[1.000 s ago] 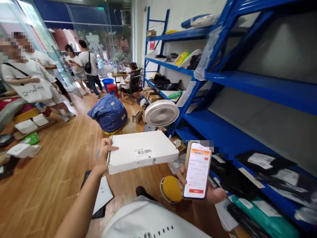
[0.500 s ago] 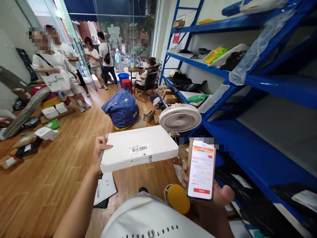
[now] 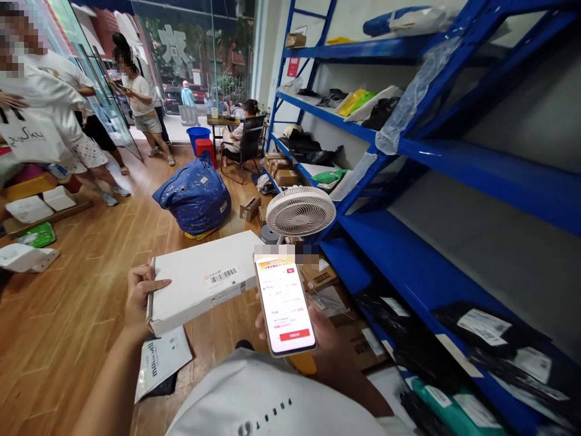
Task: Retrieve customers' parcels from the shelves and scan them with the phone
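Note:
My left hand (image 3: 138, 297) grips the left end of a flat white box (image 3: 200, 281), thumb on top, holding it level above the wooden floor. A barcode label (image 3: 222, 277) faces up on the box's lid. My right hand (image 3: 324, 339) holds a phone (image 3: 284, 304) upright, its lit screen toward me, just over the box's right end. The phone covers that corner of the box.
Blue shelving (image 3: 436, 151) with parcels runs along the right. A white fan (image 3: 300, 211) and a big blue sack (image 3: 193, 197) stand ahead on the floor. Parcels lie at the left (image 3: 27, 257). Several people (image 3: 136, 103) stand by the glass front.
My right hand has carried the phone leftward, from beside the box to over its right end. The box has shifted left and lower in view as my head turned.

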Demonstrator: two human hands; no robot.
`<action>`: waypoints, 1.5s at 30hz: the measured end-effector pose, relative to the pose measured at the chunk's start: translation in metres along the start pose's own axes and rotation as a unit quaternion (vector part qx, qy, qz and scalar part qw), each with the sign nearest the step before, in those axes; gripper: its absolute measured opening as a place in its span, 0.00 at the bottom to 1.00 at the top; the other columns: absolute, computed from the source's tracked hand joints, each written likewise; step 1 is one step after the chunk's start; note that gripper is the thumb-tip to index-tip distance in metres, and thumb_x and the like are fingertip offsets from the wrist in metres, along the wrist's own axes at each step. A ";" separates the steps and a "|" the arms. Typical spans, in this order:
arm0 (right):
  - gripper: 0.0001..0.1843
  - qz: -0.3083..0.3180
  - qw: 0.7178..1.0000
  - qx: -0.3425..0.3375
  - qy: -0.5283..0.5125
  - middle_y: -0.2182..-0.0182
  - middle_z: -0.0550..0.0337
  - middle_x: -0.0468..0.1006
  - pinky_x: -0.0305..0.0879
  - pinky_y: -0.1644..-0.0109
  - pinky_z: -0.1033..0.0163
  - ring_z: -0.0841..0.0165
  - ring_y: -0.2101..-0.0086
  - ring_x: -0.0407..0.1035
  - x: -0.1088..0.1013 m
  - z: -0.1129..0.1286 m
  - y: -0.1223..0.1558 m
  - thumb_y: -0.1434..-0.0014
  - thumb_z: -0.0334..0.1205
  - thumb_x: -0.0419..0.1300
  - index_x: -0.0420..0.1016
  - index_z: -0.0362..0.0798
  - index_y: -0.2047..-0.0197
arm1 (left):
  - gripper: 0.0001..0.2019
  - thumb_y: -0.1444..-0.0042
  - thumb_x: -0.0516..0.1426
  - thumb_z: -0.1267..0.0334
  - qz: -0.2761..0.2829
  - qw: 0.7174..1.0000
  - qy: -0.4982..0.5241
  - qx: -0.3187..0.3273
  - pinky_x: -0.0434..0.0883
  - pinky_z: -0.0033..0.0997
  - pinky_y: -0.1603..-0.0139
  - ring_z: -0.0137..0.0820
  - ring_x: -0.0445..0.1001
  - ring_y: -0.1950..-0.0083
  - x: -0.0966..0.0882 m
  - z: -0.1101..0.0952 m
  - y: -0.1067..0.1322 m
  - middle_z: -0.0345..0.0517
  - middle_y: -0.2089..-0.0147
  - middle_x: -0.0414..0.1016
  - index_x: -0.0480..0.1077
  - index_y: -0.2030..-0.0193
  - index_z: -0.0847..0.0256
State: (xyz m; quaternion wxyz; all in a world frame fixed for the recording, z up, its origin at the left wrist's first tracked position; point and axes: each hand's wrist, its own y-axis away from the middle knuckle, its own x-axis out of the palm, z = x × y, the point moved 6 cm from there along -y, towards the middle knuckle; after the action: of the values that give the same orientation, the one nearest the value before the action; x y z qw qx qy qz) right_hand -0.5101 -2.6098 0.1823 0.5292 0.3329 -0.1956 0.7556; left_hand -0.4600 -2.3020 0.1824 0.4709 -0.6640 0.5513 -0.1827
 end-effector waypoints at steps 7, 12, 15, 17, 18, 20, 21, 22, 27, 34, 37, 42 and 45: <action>0.33 0.100 0.995 0.010 -0.002 0.45 0.48 0.73 0.75 0.56 0.52 0.56 0.58 0.74 -0.002 0.002 -0.008 0.47 0.61 0.65 0.73 0.51 0.43 | 0.10 0.49 0.64 0.67 0.036 0.999 -0.016 -0.003 0.59 0.60 0.36 0.33 0.63 0.58 0.012 -0.006 0.005 0.41 0.63 0.58 0.72 0.59 0.54; 0.33 0.095 0.995 0.008 0.001 0.46 0.48 0.73 0.75 0.56 0.52 0.56 0.58 0.74 -0.002 0.002 -0.008 0.47 0.61 0.65 0.74 0.50 0.44 | 0.09 0.49 0.64 0.66 0.024 1.000 -0.008 -0.018 0.61 0.60 0.37 0.34 0.63 0.59 0.010 -0.005 0.004 0.41 0.63 0.58 0.73 0.61 0.52; 0.33 0.086 0.996 0.005 -0.007 0.47 0.49 0.74 0.75 0.58 0.51 0.56 0.59 0.74 -0.003 0.000 -0.008 0.48 0.61 0.66 0.74 0.51 0.45 | 0.09 0.49 0.64 0.66 0.017 1.000 -0.009 -0.013 0.61 0.60 0.37 0.33 0.63 0.59 0.009 -0.008 0.002 0.40 0.63 0.58 0.73 0.61 0.51; 0.32 0.082 0.997 0.005 -0.015 0.48 0.50 0.75 0.75 0.58 0.51 0.55 0.58 0.75 -0.005 0.001 -0.006 0.48 0.59 0.66 0.74 0.52 0.44 | 0.09 0.49 0.64 0.66 0.014 1.000 -0.016 -0.008 0.62 0.57 0.37 0.32 0.63 0.59 0.010 -0.011 0.000 0.39 0.63 0.58 0.73 0.61 0.52; 0.32 0.074 0.997 0.005 -0.018 0.47 0.50 0.75 0.75 0.58 0.50 0.55 0.59 0.75 -0.007 0.001 -0.005 0.48 0.59 0.66 0.74 0.53 0.44 | 0.09 0.48 0.64 0.67 0.013 1.000 -0.018 -0.006 0.62 0.55 0.37 0.31 0.63 0.59 0.011 -0.013 -0.001 0.39 0.63 0.58 0.72 0.61 0.52; 0.32 0.067 0.997 0.022 -0.015 0.49 0.49 0.76 0.74 0.57 0.50 0.55 0.59 0.75 -0.010 0.002 -0.003 0.48 0.61 0.65 0.74 0.54 0.44 | 0.09 0.48 0.64 0.67 0.009 1.000 -0.020 -0.004 0.63 0.52 0.37 0.30 0.64 0.58 0.012 -0.016 -0.002 0.39 0.63 0.59 0.72 0.61 0.52; 0.34 0.070 0.997 0.038 -0.010 0.51 0.48 0.78 0.74 0.57 0.51 0.55 0.60 0.75 -0.010 0.001 -0.001 0.49 0.62 0.65 0.74 0.53 0.44 | 0.09 0.48 0.64 0.67 0.005 1.000 -0.020 -0.002 0.63 0.52 0.38 0.30 0.64 0.58 0.012 -0.017 -0.002 0.38 0.63 0.59 0.72 0.62 0.52; 0.35 0.074 0.996 0.055 -0.004 0.52 0.47 0.79 0.74 0.57 0.52 0.55 0.60 0.75 -0.011 0.001 0.000 0.49 0.64 0.65 0.74 0.51 0.44 | 0.09 0.48 0.64 0.68 0.002 1.000 -0.020 -0.002 0.63 0.51 0.38 0.30 0.64 0.58 0.012 -0.018 -0.002 0.38 0.63 0.59 0.72 0.62 0.52; 0.31 0.061 0.997 0.048 -0.008 0.44 0.50 0.74 0.75 0.56 0.54 0.56 0.57 0.76 -0.009 0.009 0.006 0.47 0.62 0.65 0.77 0.53 0.46 | 0.09 0.48 0.64 0.69 -0.014 1.000 -0.015 -0.017 0.63 0.53 0.37 0.30 0.64 0.57 0.011 -0.021 0.000 0.38 0.62 0.58 0.72 0.63 0.52; 0.29 0.071 0.995 0.044 -0.048 0.45 0.54 0.76 0.77 0.56 0.57 0.57 0.56 0.77 -0.007 0.008 0.010 0.44 0.59 0.65 0.75 0.55 0.43 | 0.07 0.47 0.63 0.68 -0.026 0.999 -0.033 -0.013 0.66 0.50 0.41 0.30 0.63 0.59 0.009 -0.029 0.001 0.38 0.63 0.58 0.72 0.64 0.53; 0.29 0.070 0.996 0.046 -0.045 0.45 0.52 0.76 0.77 0.57 0.56 0.56 0.56 0.77 -0.009 0.009 0.012 0.45 0.59 0.66 0.76 0.55 0.44 | 0.06 0.47 0.63 0.67 -0.025 0.999 -0.038 -0.014 0.67 0.47 0.44 0.30 0.63 0.59 0.010 -0.031 0.002 0.39 0.63 0.58 0.72 0.64 0.52; 0.28 0.067 0.996 0.048 -0.031 0.47 0.52 0.77 0.78 0.58 0.53 0.54 0.56 0.77 -0.016 0.010 0.016 0.47 0.58 0.67 0.76 0.58 0.45 | 0.06 0.47 0.63 0.67 -0.036 0.998 -0.054 -0.014 0.66 0.45 0.44 0.30 0.64 0.60 0.012 -0.032 0.002 0.38 0.63 0.58 0.72 0.65 0.52; 0.27 0.049 0.997 0.051 -0.021 0.49 0.51 0.78 0.77 0.58 0.52 0.53 0.55 0.77 -0.020 0.011 0.019 0.45 0.58 0.66 0.75 0.57 0.45 | 0.07 0.47 0.64 0.68 -0.040 0.998 -0.047 -0.014 0.66 0.43 0.45 0.29 0.64 0.60 0.013 -0.033 0.002 0.38 0.64 0.58 0.72 0.66 0.52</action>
State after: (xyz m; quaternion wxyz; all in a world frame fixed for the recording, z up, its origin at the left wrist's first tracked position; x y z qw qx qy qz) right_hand -0.5205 -2.6372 0.1764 0.4697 0.3647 -0.1841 0.7826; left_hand -0.4816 -2.3277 0.1932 0.4793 -0.6995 0.5044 -0.1627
